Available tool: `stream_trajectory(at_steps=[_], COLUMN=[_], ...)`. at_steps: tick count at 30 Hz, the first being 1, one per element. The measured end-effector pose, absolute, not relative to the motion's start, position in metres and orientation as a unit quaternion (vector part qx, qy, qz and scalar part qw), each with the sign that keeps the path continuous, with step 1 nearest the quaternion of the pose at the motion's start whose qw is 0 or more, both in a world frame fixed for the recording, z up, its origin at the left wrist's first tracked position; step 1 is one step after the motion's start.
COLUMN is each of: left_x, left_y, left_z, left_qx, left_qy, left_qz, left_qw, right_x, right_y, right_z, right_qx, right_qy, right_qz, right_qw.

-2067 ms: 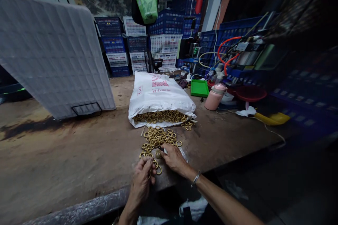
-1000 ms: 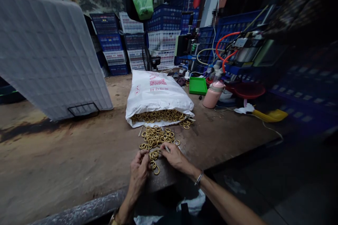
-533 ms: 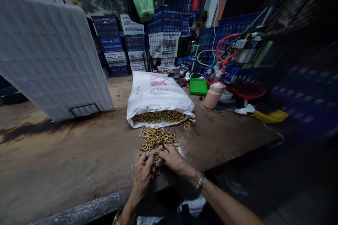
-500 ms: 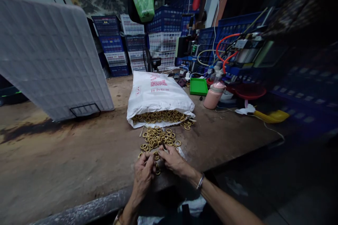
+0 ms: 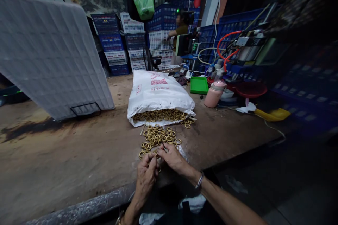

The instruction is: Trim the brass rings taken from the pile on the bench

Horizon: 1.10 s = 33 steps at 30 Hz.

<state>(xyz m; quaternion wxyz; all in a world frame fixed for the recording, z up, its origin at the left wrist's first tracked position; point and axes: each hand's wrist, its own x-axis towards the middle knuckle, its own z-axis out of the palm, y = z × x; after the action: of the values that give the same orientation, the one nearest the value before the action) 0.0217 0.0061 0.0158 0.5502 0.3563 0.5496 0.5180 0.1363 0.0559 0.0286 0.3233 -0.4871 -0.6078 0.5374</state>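
Observation:
A white sack point(image 5: 158, 93) lies on its side on the worn wooden bench point(image 5: 66, 161), its open mouth full of brass-coloured rings. More loose rings point(image 5: 158, 137) are spilled in a heap in front of it. My left hand point(image 5: 146, 175) is curled at the near edge of the heap, fingers pinched on rings. My right hand point(image 5: 173, 158), a bangle on its wrist, is closed on a thin dark tool whose tip pokes up among the rings. The two hands touch each other.
A grey padded panel point(image 5: 52, 56) leans at the left. A green tray point(image 5: 199, 85), pink bottle point(image 5: 214, 94), red bowl point(image 5: 249, 89) and yellow scoop point(image 5: 273, 114) sit at the right. Stacked blue and white crates point(image 5: 137, 45) fill the back. Another person point(image 5: 181, 24) stands there.
My hands have drawn together at the near edge of the ring heap. A person has come into view at the back by the crates.

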Motion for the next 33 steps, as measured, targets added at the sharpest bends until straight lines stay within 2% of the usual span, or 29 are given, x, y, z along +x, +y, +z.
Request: stream_trajectory(at_steps=[4,13,17,25,33], left_x=[0.021,0.023,0.021,0.021,0.024], left_y=[0.002,-0.004,-0.004,0.001,-0.009], left_z=[0.022,0.030,0.027,0.018,0.032], left_qx=[0.348,0.288,0.290,0.316,0.318], left_qy=[0.527,0.474,0.474,0.498,0.533], left_qz=[0.486,0.523,0.532,0.547,0.518], left_qw=[0.604,0.647,0.639,0.594,0.589], right_x=[0.135,0.139,0.143,0.145,0.147], right_y=[0.054,0.050,0.050,0.039,0.050], right_z=[0.039,0.046,0.043,0.031,0.034], right_qx=[-0.484,-0.443,-0.464,-0.470,-0.511], right_qy=[-0.670,-0.702,-0.725,-0.827,-0.836], right_qz=[0.461,0.454,0.391,0.243,0.176], right_qw=[0.322,0.325,0.325,0.189,0.098])
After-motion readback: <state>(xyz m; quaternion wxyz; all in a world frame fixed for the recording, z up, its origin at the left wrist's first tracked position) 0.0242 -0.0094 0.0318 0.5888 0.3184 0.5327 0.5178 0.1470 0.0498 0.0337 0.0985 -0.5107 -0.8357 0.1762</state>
